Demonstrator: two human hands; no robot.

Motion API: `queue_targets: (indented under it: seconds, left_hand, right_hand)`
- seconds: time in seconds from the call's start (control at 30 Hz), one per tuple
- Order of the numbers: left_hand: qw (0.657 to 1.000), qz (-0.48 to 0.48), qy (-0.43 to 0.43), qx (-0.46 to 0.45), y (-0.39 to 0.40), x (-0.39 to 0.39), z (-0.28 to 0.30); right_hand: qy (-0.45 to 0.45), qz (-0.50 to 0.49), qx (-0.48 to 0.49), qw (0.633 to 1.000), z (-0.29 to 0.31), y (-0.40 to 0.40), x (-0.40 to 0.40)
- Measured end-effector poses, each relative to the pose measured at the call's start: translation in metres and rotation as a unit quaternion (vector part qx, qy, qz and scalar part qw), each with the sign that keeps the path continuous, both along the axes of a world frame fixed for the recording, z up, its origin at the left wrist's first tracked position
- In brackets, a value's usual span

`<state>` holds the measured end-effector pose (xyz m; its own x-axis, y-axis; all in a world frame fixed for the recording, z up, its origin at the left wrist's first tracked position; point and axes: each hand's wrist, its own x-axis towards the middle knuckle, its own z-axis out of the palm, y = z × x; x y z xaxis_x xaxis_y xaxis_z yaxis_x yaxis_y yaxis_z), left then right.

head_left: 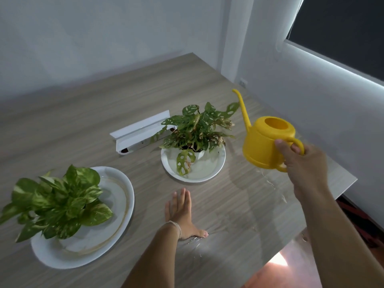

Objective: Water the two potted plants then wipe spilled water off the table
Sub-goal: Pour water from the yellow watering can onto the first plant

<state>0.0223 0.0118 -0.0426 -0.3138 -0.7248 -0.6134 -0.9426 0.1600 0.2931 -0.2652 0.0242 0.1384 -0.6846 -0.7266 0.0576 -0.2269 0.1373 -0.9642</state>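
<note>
Watering can (268,142) handle in rt fingers (296,148)

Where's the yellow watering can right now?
The yellow watering can is on the right of the head view, held above the table by the right hand, beside the holey-leaved plant.

We see a dim, cool-toned room lit mainly from the window (340,32) at upper right, whose sill forms a bright strip. Below the window, wet patches on the table (83,125) give faint glare, and a warm sunlit patch marks the floor. Straight lines bow toward the edges. The leafy plant (54,204) far left of the window looks slightly soft.
</note>
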Motion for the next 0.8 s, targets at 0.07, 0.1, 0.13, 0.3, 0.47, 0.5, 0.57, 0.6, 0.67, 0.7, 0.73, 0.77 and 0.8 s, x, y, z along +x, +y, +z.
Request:
queue_targets:
  seconds: [0.07, 0.1, 0.13, 0.3, 0.47, 0.5, 0.57, 0.6, 0.67, 0.7, 0.73, 0.77, 0.8]
  left_hand:
    - [1.000, -0.001, -0.002, 0.001, 0.000, 0.000, 0.000]
    - [1.000, -0.001, -0.003, 0.001, 0.000, 0.000, 0.000]
    - [1.000, -0.001, -0.002, 0.001, 0.000, 0.001, 0.000]
    - [1.000, -0.001, 0.002, 0.000, -0.001, 0.002, -0.001]
    - [1.000, 0.002, 0.006, -0.001, 0.000, 0.003, -0.002]
    - [1.000, 0.002, 0.006, 0.000, -0.001, 0.002, -0.002]
    - [1.000, 0.003, 0.005, 0.003, -0.001, 0.002, -0.002]
    - [1.000, 0.003, 0.005, 0.002, 0.000, 0.002, -0.001]
    - [1.000, 0.004, 0.005, 0.004, -0.001, 0.002, 0.000]
    - [1.000, 0.004, 0.005, 0.006, -0.001, 0.001, 0.000]
    - [1.000, 0.004, 0.004, 0.007, -0.001, 0.001, 0.001]
    - [1.000, 0.004, 0.003, 0.007, -0.001, 0.001, 0.001]
    - [1.000, 0.004, 0.003, 0.008, 0.000, 0.001, 0.002]
  right_hand:
    - [0.037, 0.005, -0.013, 0.999, 0.012, 0.000, 0.001]
    - [0.058, 0.007, -0.018, 0.998, 0.018, 0.000, 0.003]
    - [0.075, 0.003, -0.024, 0.997, 0.023, -0.001, 0.005]
    - [0.088, -0.040, -0.020, 0.995, 0.039, -0.006, 0.020]
    - [0.124, -0.036, -0.022, 0.991, 0.065, -0.014, 0.040]
    - [0.131, -0.038, -0.026, 0.990, 0.070, -0.017, 0.045]
    - [0.150, -0.028, -0.028, 0.988, 0.079, -0.023, 0.054]
    - [0.159, -0.020, -0.027, 0.987, 0.082, -0.025, 0.058]
    - [0.168, -0.006, -0.019, 0.985, 0.084, -0.029, 0.064]
    - [0.174, -0.001, -0.014, 0.985, 0.085, -0.029, 0.067]
    - [0.179, 0.004, -0.010, 0.984, 0.085, -0.030, 0.069]
    - [0.183, 0.008, -0.006, 0.983, 0.086, -0.029, 0.070]
    - [0.184, 0.010, -0.003, 0.983, 0.087, -0.029, 0.071]
